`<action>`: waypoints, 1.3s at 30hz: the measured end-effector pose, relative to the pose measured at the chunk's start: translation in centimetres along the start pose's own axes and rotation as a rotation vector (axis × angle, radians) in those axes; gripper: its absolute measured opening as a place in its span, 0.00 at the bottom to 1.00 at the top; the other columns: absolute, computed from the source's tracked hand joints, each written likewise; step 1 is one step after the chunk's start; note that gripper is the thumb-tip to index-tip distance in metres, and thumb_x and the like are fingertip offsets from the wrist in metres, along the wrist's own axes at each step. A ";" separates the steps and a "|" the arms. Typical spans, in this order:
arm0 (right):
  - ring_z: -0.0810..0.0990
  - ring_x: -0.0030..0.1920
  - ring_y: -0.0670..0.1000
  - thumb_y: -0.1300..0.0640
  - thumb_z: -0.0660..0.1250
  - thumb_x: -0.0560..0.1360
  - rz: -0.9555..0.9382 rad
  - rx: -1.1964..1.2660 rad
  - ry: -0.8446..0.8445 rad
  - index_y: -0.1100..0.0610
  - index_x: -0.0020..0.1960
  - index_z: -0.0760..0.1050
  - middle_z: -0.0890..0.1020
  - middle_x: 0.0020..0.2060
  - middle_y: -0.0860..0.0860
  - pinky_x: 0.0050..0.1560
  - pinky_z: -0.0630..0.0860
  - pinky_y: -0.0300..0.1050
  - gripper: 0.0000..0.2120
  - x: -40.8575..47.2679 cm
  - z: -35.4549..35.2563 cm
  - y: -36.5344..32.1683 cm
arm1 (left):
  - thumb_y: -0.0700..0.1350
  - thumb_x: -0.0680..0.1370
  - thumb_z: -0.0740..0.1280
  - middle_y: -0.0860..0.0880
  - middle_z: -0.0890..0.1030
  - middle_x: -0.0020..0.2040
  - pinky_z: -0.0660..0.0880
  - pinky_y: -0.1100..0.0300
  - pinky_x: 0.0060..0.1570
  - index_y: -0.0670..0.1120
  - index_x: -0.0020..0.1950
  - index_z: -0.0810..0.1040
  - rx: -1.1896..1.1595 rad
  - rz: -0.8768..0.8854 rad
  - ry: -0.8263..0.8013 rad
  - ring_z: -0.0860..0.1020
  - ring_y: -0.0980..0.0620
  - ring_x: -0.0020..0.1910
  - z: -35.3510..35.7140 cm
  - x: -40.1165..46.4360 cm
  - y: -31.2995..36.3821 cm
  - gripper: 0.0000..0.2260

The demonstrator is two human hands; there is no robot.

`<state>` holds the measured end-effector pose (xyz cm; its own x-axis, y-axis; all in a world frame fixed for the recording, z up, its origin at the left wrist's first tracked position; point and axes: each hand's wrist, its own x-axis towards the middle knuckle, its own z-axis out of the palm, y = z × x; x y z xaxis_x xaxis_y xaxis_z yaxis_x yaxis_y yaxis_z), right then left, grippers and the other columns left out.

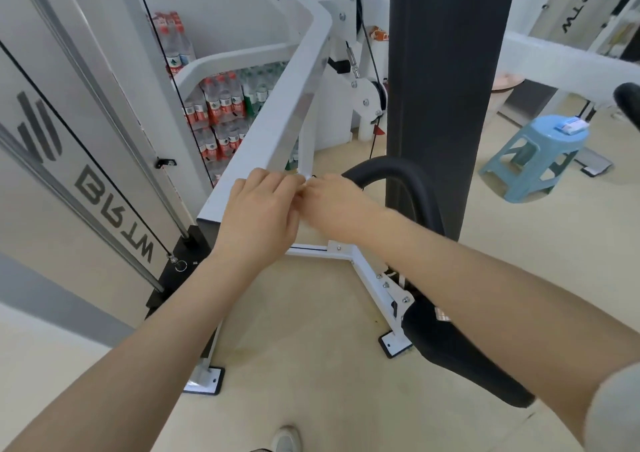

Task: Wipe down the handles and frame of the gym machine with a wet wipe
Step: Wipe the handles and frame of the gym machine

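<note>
Both hands meet right at the middle of the view, and there's a sliver of white wet wipe [305, 184] pinched between them, just under the lower end of the slanted white frame bar [277, 112]. The left hand [260, 209] has its fingers curled onto the wipe's edge; the right hand [335, 202] has its grip closed on the same scrap from the other side, fingertips touching the left's. Most of the wipe is hidden behind the knuckles. Just beyond the right hand curves a black padded handle [391, 171], running behind a dark upright pad [446, 87]. Below the arms, the machine's white base legs [363, 271] spread over the beige floor [304, 365]. Left stands a grey panel with cables; behind the bar, stacked bottled water [221, 105]. Far right, a blue plastic stool [540, 153] carries a small packet [571, 126].
</note>
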<state>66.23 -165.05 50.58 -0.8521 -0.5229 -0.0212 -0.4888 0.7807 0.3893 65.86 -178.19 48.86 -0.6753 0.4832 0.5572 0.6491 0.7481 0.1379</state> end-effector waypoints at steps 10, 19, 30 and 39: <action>0.74 0.53 0.58 0.66 0.61 0.73 0.563 0.136 -0.005 0.62 0.59 0.66 0.75 0.54 0.59 0.49 0.71 0.49 0.15 -3.1 2.0 5.9 | 0.40 0.67 0.75 0.41 0.79 0.39 0.73 0.53 0.30 0.40 0.56 0.77 -0.023 0.024 -0.187 0.77 0.40 0.36 2.2 1.9 1.6 0.19; 0.75 0.33 0.51 0.59 0.59 0.76 0.997 0.998 -0.226 0.62 0.51 0.69 0.74 0.34 0.55 0.34 0.72 0.43 0.08 -8.9 2.2 7.0 | 0.40 0.64 0.78 0.41 0.77 0.36 0.67 0.59 0.26 0.42 0.53 0.79 0.050 0.007 -0.160 0.75 0.42 0.33 2.6 2.0 2.0 0.19; 0.78 0.45 0.54 0.57 0.65 0.74 0.983 1.157 -0.157 0.61 0.63 0.62 0.77 0.49 0.57 0.41 0.76 0.46 0.21 -12.6 3.7 3.4 | 0.37 0.64 0.77 0.39 0.78 0.38 0.63 0.58 0.30 0.41 0.54 0.79 0.172 -0.071 -0.089 0.75 0.40 0.33 3.6 1.2 3.3 0.20; 0.77 0.56 0.57 0.47 0.52 0.75 -0.105 0.038 0.048 0.58 0.44 0.82 0.83 0.43 0.53 0.65 0.62 0.51 0.22 -18.4 6.2 1.2 | 0.37 0.69 0.73 0.37 0.79 0.41 0.66 0.54 0.30 0.40 0.60 0.77 0.206 -0.110 -0.061 0.76 0.38 0.36 3.5 0.7 4.1 0.19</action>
<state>80.18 -152.34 45.74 -0.7861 -0.6179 -0.0154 -0.5827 0.7327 0.3516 66.87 -173.18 46.91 -0.7622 0.4154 0.4965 0.4893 0.8719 0.0217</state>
